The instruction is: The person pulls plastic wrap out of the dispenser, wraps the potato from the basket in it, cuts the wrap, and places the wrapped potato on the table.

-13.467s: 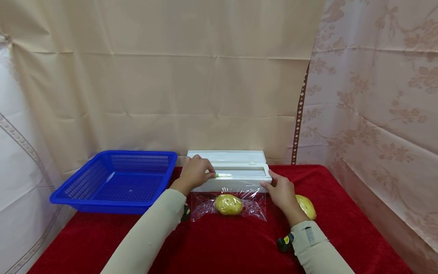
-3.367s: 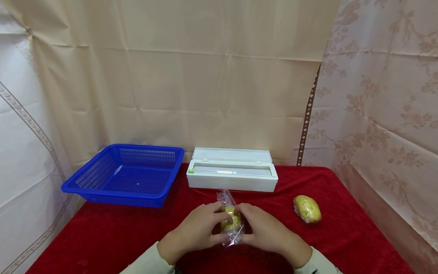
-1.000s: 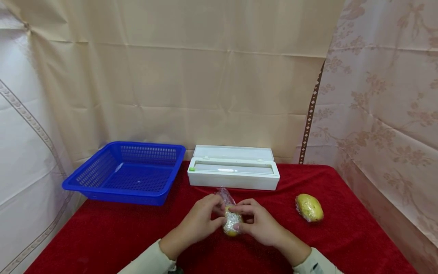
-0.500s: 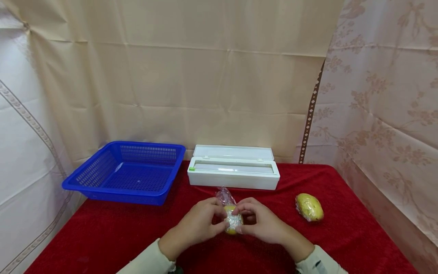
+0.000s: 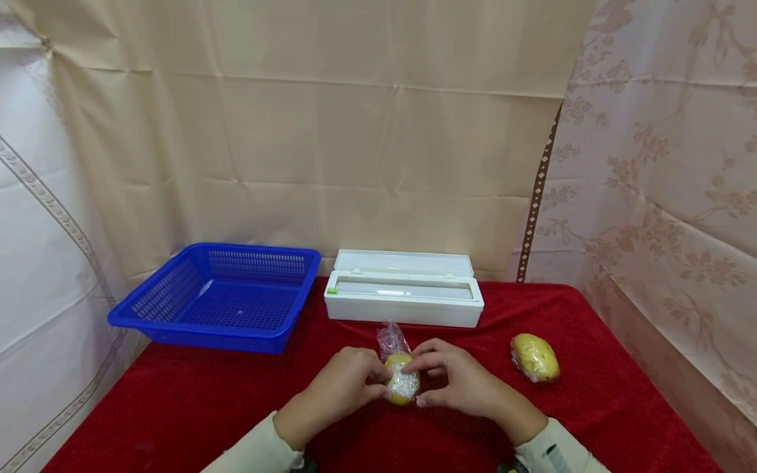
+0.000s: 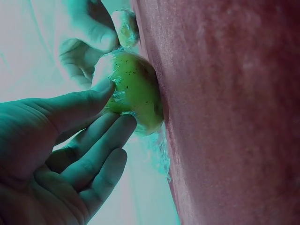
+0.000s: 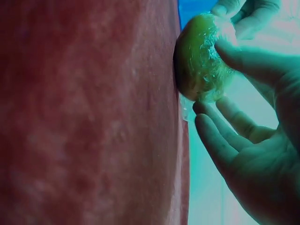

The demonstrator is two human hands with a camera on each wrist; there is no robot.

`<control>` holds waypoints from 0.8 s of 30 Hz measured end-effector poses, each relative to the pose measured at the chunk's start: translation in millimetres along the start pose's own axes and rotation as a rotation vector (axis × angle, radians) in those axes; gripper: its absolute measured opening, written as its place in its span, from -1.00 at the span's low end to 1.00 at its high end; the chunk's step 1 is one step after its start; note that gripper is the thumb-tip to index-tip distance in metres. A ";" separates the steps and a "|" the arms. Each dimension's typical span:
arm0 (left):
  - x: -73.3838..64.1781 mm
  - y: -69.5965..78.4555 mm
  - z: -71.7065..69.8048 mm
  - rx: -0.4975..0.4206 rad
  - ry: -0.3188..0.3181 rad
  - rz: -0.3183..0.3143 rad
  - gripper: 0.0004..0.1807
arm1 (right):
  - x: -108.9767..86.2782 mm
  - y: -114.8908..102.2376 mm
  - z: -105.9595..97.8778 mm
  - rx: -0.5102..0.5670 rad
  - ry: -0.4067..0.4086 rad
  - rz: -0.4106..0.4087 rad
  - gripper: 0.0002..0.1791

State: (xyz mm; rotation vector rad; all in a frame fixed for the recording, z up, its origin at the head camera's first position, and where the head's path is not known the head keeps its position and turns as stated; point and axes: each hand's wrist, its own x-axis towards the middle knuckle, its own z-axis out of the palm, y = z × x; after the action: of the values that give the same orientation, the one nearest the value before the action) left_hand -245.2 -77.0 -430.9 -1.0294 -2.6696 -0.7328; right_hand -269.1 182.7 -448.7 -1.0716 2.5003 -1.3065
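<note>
A yellow potato, partly covered in crinkled cling film, sits on the red cloth between both hands. A loose tail of cling film sticks out from its far end. My left hand holds its left side; in the left wrist view the thumb presses the film and the fingers lie against the potato. From the right, my right hand has its index finger on the bunched film. In the right wrist view its thumb is on the film and the fingertips reach the potato's lower side.
A second potato wrapped in film lies at the right. Behind the hands stands a white cling film box, lid up, with a green slider at its left end. A blue plastic basket is at the back left.
Earlier, the film still ran from the box over the potato while my left hand held the slider. Since then both hands have gathered film onto the potato; lately the right thumb has moved slightly outward.
</note>
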 end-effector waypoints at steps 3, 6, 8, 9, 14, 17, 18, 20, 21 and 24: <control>0.0 0.0 -0.5 -0.006 -0.001 -0.005 -0.81 | -0.1 -0.2 -0.8 -0.032 -0.014 -0.020 -0.50; 0.0 0.0 -0.7 -0.013 -0.010 -0.015 -0.81 | 0.2 0.8 0.3 -0.039 0.001 -0.044 -0.57; 0.0 0.4 -1.2 -0.019 -0.015 -0.029 -0.81 | 0.2 1.2 0.8 -0.063 0.023 -0.061 -0.61; -0.1 0.7 -1.4 -0.024 -0.017 -0.038 -0.80 | 0.1 1.6 1.0 -0.081 0.033 -0.073 -0.62; 0.1 1.8 -3.5 -0.071 -0.029 -0.093 -0.79 | -0.2 1.8 0.5 -0.163 0.066 -0.150 -0.64; 0.2 1.5 -5.0 -0.096 -0.040 -0.106 -0.79 | -0.5 2.0 0.0 -0.179 0.067 -0.189 -0.63; 0.1 1.1 -5.6 -0.098 -0.041 -0.107 -0.79 | -0.6 1.9 -0.2 -0.180 0.064 -0.192 -0.62; -0.4 0.1 -6.8 -0.104 -0.043 -0.110 -0.79 | -0.8 1.6 -0.5 -0.157 0.055 -0.185 -0.58; -0.8 -0.3 -7.5 -0.107 -0.045 -0.113 -0.79 | -1.0 1.0 -0.8 -0.137 0.050 -0.169 -0.56; -1.9 -1.7 -8.8 -0.109 -0.049 -0.121 -0.79 | -0.9 -0.9 -1.9 -0.081 0.048 -0.099 -0.50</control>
State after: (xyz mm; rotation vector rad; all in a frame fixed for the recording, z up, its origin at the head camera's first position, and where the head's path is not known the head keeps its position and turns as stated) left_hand -244.9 -83.7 -424.6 -0.9281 -2.7815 -0.8963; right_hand -268.7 184.2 -447.0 -1.2104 2.5862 -1.2810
